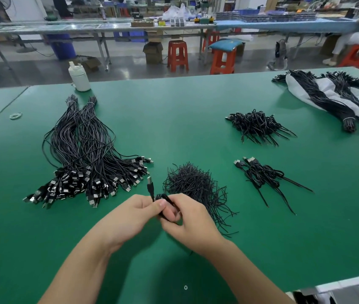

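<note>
My left hand and my right hand meet above the green table, both gripping one coiled black USB cable. Its plug sticks up between my thumbs. Just behind my hands lies a heap of black twist ties. To the left spread two banded bundles of uncoiled USB cables. At the right lie a few coiled and tied cables, and farther back a bigger pile of tied cables.
A white bottle stands at the table's far left edge. Rubber bands lie near the left seam. More cable bundles on a white bag fill the far right corner. Red stools and benches stand beyond.
</note>
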`<state>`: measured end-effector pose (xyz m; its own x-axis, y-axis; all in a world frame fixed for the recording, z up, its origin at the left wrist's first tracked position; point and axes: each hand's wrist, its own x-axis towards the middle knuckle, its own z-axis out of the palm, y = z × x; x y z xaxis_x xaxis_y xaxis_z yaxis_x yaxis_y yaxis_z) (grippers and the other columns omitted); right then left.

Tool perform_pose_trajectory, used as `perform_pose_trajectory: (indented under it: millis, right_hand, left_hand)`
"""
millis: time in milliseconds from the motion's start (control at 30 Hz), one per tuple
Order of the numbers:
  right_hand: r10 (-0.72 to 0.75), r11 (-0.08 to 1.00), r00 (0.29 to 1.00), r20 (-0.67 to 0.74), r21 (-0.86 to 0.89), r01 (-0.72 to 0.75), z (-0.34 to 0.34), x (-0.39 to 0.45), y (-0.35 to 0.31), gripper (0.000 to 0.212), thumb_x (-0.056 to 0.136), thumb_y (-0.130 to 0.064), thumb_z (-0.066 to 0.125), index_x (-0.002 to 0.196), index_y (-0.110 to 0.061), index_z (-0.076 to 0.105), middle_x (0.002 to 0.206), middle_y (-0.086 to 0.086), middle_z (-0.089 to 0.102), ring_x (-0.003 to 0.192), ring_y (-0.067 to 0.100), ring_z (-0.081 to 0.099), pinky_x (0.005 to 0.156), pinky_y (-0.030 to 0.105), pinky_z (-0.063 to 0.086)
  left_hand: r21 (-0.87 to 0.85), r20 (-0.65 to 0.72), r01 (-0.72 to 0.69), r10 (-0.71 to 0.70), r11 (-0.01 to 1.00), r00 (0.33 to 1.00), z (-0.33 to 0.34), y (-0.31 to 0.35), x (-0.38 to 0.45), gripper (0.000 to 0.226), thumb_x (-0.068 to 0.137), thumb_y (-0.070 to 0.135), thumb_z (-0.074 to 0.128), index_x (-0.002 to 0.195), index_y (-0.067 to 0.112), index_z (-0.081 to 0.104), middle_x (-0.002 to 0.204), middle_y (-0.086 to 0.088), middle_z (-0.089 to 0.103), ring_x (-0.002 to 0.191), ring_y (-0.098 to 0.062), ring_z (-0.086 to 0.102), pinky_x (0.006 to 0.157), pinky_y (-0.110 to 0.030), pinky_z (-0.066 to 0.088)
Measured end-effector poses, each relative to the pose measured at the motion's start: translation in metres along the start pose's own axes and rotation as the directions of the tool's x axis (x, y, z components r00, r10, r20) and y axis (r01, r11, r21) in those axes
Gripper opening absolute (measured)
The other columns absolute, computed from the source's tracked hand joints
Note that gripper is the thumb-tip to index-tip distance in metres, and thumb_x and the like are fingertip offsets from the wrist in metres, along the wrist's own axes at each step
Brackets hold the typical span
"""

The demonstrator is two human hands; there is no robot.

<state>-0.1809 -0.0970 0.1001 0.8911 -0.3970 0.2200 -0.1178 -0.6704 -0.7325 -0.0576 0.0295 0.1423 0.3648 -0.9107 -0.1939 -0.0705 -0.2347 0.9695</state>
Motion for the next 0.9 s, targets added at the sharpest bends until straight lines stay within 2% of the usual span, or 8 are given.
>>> perform_pose_trajectory:
  millis: [67,133,233,433,500,600,733,900]
  right_hand:
    - [-0.008,0.999,1.0,-0.015,-0.032,0.008,-0.003,0.001,0.002,0.019,0.09,-0.036,0.062,0.105,-0.025,0.056,0.092,-0.012,0.06,0.079,0.007,0.056,0.074,0.028,0.048]
    - [0.0,0.994,1.0,0.027,-0.106,0.003,-0.004,0.003,0.001,0.023,0.099,-0.036,0.054,0.114,-0.02,0.052,0.101,-0.004,0.061,0.085,0.022,0.062,0.077,0.04,0.049]
    - [0.045,0.976,0.99,0.136,-0.217,-0.015,-0.001,0.003,-0.001,0.021,0.105,-0.034,0.041,0.112,-0.014,0.045,0.107,0.007,0.058,0.086,0.039,0.06,0.074,0.048,0.046]
    - [0.095,0.96,0.984,0.15,-0.276,-0.051,0.0,0.001,-0.002,0.022,0.107,-0.031,0.032,0.113,-0.013,0.043,0.108,0.007,0.052,0.084,0.038,0.059,0.071,0.047,0.043]
    - [0.11,0.948,0.985,0.129,-0.313,-0.065,-0.001,0.001,0.001,0.024,0.108,-0.033,0.031,0.113,-0.013,0.043,0.107,0.008,0.051,0.083,0.039,0.059,0.068,0.046,0.041]
    - [0.104,0.936,0.982,0.157,-0.35,-0.043,-0.002,-0.001,0.004,0.023,0.107,-0.03,0.03,0.116,-0.014,0.043,0.109,0.008,0.054,0.082,0.041,0.059,0.07,0.048,0.044]
    - [0.091,0.944,0.972,0.217,-0.33,-0.015,-0.004,-0.002,0.006,0.018,0.106,-0.026,0.029,0.113,-0.016,0.043,0.104,0.009,0.057,0.081,0.04,0.059,0.071,0.048,0.045]
    - [0.149,0.973,0.962,0.231,-0.209,-0.101,-0.004,0.004,0.005,0.016,0.105,-0.022,0.031,0.11,-0.018,0.046,0.106,0.007,0.058,0.09,0.032,0.06,0.08,0.046,0.049]
  left_hand:
    - [0.271,-0.216,0.008,0.052,0.963,0.975,0.005,-0.003,0.001,0.032,0.102,0.034,0.051,0.084,0.033,0.078,0.09,-0.002,0.074,0.084,-0.015,0.065,0.078,-0.029,0.043]
    - [0.356,-0.336,0.056,0.072,0.933,0.939,0.012,-0.007,0.003,0.033,0.102,0.032,0.05,0.082,0.04,0.075,0.073,0.007,0.069,0.068,-0.014,0.058,0.071,-0.031,0.045]
    - [0.271,-0.42,0.114,0.01,0.956,0.907,0.023,-0.014,0.009,0.041,0.103,0.036,0.048,0.073,0.021,0.072,0.061,0.006,0.069,0.057,-0.014,0.063,0.074,-0.039,0.055]
    - [0.054,-0.533,0.044,-0.009,0.998,0.846,0.036,-0.023,0.019,0.041,0.092,0.048,0.062,0.068,0.015,0.067,0.056,-0.007,0.068,0.045,-0.024,0.064,0.059,-0.041,0.058]
    - [0.008,-0.583,0.04,-0.028,0.999,0.812,0.035,-0.025,0.022,0.045,0.078,0.058,0.07,0.081,0.014,0.061,0.055,-0.004,0.067,0.044,-0.023,0.062,0.053,-0.039,0.053]
    - [0.108,-0.55,0.036,0.029,0.993,0.835,0.029,-0.028,0.023,0.036,0.073,0.05,0.08,0.094,0.027,0.06,0.057,0.008,0.055,0.049,-0.009,0.048,0.052,-0.021,0.041]
    - [0.426,-0.395,-0.008,0.194,0.905,0.898,0.024,-0.029,0.021,0.013,0.084,0.032,0.076,0.078,0.029,0.064,0.05,0.015,0.044,0.049,-0.004,0.038,0.05,-0.016,0.034]
    - [0.418,-0.439,-0.038,0.239,0.907,0.866,0.023,-0.027,0.025,0.012,0.083,0.028,0.075,0.078,0.028,0.065,0.056,0.014,0.051,0.052,-0.003,0.042,0.053,-0.015,0.037]
